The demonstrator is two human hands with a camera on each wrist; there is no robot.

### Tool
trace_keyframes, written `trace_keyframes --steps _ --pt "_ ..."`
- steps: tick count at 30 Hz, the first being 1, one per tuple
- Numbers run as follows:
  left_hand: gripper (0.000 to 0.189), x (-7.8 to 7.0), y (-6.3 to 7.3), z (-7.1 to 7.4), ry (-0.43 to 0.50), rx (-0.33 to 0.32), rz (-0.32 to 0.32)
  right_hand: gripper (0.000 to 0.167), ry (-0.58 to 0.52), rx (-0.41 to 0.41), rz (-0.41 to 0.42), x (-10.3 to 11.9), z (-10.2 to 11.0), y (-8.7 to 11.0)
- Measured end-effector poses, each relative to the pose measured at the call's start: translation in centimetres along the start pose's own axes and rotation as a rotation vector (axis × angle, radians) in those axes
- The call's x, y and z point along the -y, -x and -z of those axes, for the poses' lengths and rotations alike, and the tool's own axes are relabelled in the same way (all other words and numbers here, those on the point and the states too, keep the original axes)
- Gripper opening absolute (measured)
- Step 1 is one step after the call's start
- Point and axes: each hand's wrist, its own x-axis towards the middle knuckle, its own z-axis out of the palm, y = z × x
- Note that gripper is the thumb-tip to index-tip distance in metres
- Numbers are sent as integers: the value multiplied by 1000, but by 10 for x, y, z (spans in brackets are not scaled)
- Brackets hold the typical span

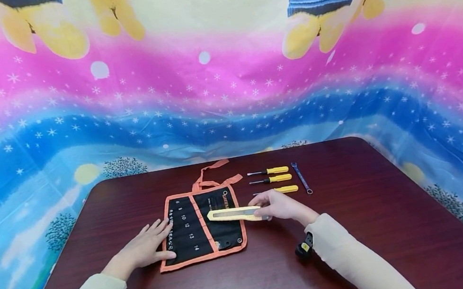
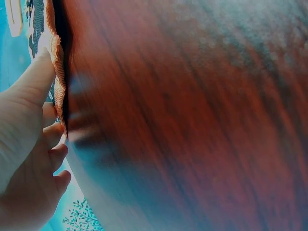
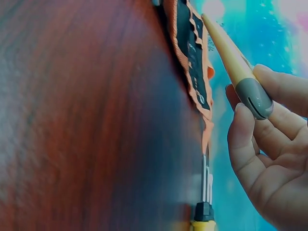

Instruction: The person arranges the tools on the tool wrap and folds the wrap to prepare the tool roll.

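A black tool pouch (image 1: pixel 188 237) with orange edging and printed numbers lies spread on the table. My left hand (image 1: pixel 148 244) rests on its left edge with fingers extended; in the left wrist view the thumb (image 2: pixel 33 79) lies over the orange border. My right hand (image 1: pixel 279 204) pinches a pale yellow utility knife (image 1: pixel 226 215) by its grey end, holding it over the pouch's right section. In the right wrist view the utility knife (image 3: pixel 231 57) is raised above the pouch (image 3: pixel 195 72), between thumb and fingers. A small dark item (image 1: pixel 224 244) sits at the pouch's lower pocket.
Several tools lie right of the pouch: three yellow-handled screwdrivers (image 1: pixel 278 170) in a row and a blue combination wrench (image 1: pixel 301 178). Orange tie straps (image 1: pixel 208 183) stretch from the pouch's far edge. A patterned cloth (image 1: pixel 224 83) hangs behind the dark red table (image 1: pixel 348 188).
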Motion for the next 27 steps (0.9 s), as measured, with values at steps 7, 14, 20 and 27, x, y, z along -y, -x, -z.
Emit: trace_keyframes --steps 7,14,20,27 --pt "85 0 0 1 -2 -1 -3 27 -33 29 27 0 -4 1" --pt "85 1 -1 0 -5 -13 -21 18 -20 57 20 0 -5 1" --pt "85 0 0 0 1 -7 -21 19 1 73 7 -1 -6 -3" --pt "85 0 1 1 6 -4 -23 22 34 62 -8 -5 -9 -8"
